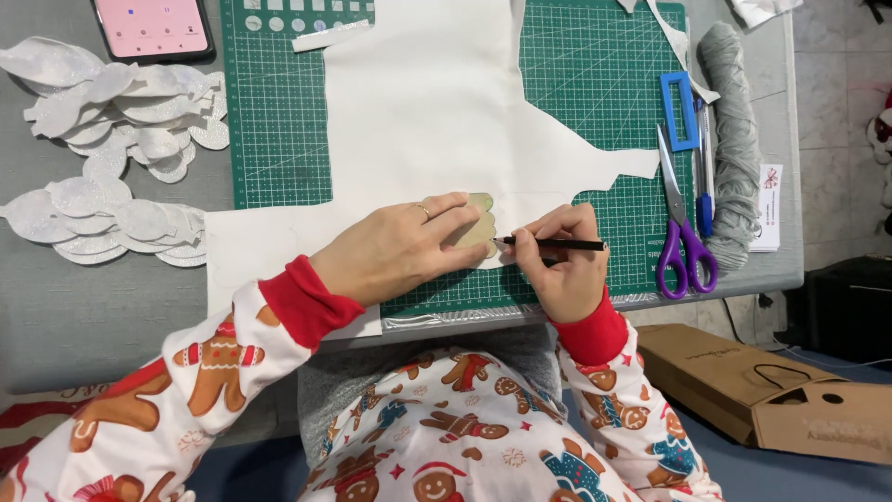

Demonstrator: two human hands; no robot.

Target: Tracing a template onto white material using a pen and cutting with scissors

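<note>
L hand [400, 249] flat, fingers spread, pinning tan cardboard template [476, 230] on white sheet [418, 102] over green mat [279, 121]. R hand [562, 265] grip closed on black pencil [553, 244], tip at template edge.

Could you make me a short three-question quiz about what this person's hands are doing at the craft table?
1. True or false: the left hand presses a small tan cardboard template flat on the white sheet of fabric.
2. What does the right hand hold? A) purple-handled scissors B) thin black pencil C) blue utility knife
3. Fill in: the grey skein of yarn lies to the ____ of the green cutting mat.

Key: 1 true; 2 B, the thin black pencil; 3 right.
</note>
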